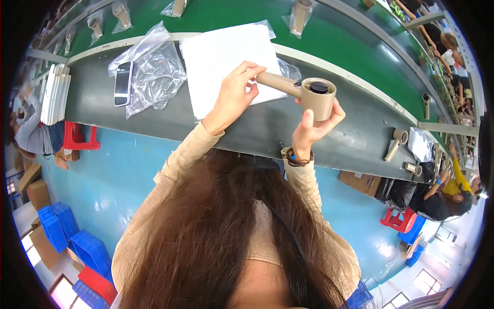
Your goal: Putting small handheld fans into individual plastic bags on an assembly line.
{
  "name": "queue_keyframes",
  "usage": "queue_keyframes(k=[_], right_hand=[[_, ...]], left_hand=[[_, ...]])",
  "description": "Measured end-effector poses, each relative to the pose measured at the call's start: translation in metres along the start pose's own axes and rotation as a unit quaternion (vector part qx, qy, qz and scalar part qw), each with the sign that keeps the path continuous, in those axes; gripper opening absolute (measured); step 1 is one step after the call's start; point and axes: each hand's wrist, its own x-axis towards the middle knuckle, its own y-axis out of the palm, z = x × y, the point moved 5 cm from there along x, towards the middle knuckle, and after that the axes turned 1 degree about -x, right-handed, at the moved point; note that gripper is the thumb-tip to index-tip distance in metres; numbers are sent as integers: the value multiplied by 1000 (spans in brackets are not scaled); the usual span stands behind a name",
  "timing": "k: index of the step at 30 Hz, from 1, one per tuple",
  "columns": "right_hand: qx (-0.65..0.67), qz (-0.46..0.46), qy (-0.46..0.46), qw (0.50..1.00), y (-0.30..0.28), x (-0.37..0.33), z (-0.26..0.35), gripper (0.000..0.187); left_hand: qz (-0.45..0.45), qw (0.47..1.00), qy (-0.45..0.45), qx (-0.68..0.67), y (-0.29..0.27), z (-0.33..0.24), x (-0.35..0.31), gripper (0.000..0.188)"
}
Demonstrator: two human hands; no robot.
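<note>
A beige hair dryer [317, 104], with a short round barrel and a straight handle, is held up over the front part of the grey bench. Its barrel shows a dark round opening on top, and the handle points left. My right hand [311, 127] grips the barrel from below and the right, thumb on the near side. The fingertips of my left hand [235, 93] close on the free end of the handle. Beneath my left hand lies a stack of white sheets or bags [226, 51].
Clear plastic bags [159, 72] and a phone [123, 83] lie left of the white stack. Beyond a pale rail, a green conveyor belt [221, 18] carries bagged beige dryers. More dryers [395, 144] sit on the bench at right, near a co-worker in yellow [459, 175].
</note>
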Motion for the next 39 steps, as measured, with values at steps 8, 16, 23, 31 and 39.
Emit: queue_keyframes(k=[8,16,23,31,39], right_hand=[[-24,-5,0,1000,-3,-5,7,61],[-4,-42,-10,999,-4,-6,11,67],[-20,-13,-21,999,-14,-10,-4,66],[-71,89,-63,992,6,-10,-23,67],[-336,265,-50,903,45,16,13,60]], left_hand=[[64,991,-67,-92,-8,3,3,49],[74,992,-39,-97,2,-4,4,54],[104,986,-66,-116,4,-3,4,57],[134,963,-59,-225,6,-27,10,58],[101,947,-69,-296,-11,-17,30,51]])
